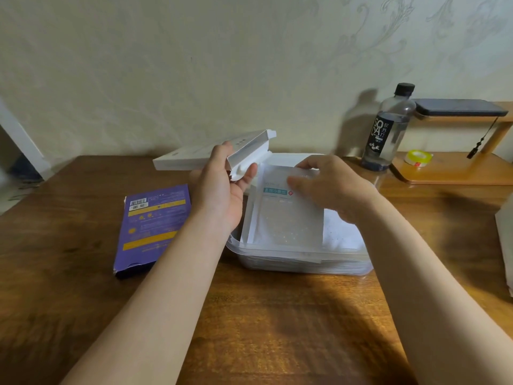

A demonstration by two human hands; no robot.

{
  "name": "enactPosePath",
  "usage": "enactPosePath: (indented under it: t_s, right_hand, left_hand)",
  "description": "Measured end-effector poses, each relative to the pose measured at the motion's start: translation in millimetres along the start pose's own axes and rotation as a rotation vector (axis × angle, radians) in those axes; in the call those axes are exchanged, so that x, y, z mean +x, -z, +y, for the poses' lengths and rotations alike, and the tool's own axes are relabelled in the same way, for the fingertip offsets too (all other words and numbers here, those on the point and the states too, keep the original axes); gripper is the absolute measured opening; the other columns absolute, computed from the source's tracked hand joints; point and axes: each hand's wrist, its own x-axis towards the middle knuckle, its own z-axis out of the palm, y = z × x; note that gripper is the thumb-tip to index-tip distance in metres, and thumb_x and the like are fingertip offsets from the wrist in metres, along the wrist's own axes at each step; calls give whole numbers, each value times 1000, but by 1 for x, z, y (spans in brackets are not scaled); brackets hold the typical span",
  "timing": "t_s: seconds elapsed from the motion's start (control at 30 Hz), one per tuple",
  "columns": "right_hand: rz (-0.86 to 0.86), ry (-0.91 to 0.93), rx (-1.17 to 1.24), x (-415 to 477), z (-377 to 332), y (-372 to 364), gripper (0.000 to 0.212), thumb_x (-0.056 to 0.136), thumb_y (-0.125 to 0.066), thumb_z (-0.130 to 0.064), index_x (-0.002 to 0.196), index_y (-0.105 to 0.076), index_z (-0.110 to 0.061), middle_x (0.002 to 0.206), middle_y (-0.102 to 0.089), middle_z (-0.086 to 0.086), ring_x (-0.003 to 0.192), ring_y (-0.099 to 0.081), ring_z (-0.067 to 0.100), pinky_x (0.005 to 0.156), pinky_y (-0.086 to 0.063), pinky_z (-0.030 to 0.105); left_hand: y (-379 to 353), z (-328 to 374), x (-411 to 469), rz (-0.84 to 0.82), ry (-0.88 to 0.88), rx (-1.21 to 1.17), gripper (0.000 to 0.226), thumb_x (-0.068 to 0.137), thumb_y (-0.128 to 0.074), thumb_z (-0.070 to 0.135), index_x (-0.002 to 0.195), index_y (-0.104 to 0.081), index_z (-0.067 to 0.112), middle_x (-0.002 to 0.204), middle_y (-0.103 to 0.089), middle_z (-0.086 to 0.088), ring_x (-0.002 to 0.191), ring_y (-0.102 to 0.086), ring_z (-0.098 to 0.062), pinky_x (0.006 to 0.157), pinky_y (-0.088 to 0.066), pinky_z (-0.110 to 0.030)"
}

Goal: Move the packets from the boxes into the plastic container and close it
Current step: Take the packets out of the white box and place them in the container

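Wooden worktop (277,315): carries the plastic container and a purple box (152,226) with a barcode.
Plastic container (299,263): packets inside; lid not yet on.
White box (249,151): gripped by left hand (222,190), flap open, likely just emptied.
Top packet (288,218): right hand (330,184) pinches its far edge inside the container; print blurred.
Bottle (388,129): label reads "SODA".

- A single wide-angle camera, worn on the head, looks forward and down across a brown wooden table (277,315) toward a pale patterned wall (194,65).
- Both bare forearms enter from the bottom edge, and the view sits close above them.
- Mid-frame are the left hand (224,187), gripping an open white cardboard box (249,154), and the right hand (330,184), pinching a white printed packet (288,218) over a clear plastic container (305,262).
- A clear plastic bottle with a black cap (388,129) stands far right, near the wall.
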Motion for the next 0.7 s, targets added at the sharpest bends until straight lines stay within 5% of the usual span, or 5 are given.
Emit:
enactPosePath:
  t_s: [0.13,0.23,0.5,0.7]
  right_hand:
    - [-127,52,-384,-6,-3,11,61,84,-76,-40,140,-53,-30,132,-56,1,107,-58,19,90,-54,35]
    - [-168,130,-654,-10,-4,14,81,81,-75,-53,151,-38,-35,147,-42,4,124,-51,24,100,-43,37]
    - [-543,228,-878,-25,-12,6,92,81,-67,-66,157,-22,-39,158,-35,-9,142,-37,19,117,-31,40]
    - [-541,273,-872,-23,-11,-6,88,86,-63,-63,158,-20,-35,157,-38,-8,139,-41,20,115,-32,37]
  left_hand:
    - [0,-1,-1,7,-16,-9,19,89,-73,7,103,-61,3,99,-62,-16,85,-67,-27,60,-58,-29]
    - [0,-1,0,16,-22,-7,24,89,-73,8,109,-61,2,99,-63,-16,86,-68,-27,60,-58,-29]
    - [1,-1,0,4,-13,4,20,89,-72,9,106,-62,5,95,-59,-13,86,-65,-26,60,-58,-29]
    - [3,-2,2,0,5,17,14,87,-75,8,95,-63,7,99,-57,-15,89,-64,-29,60,-59,-31]
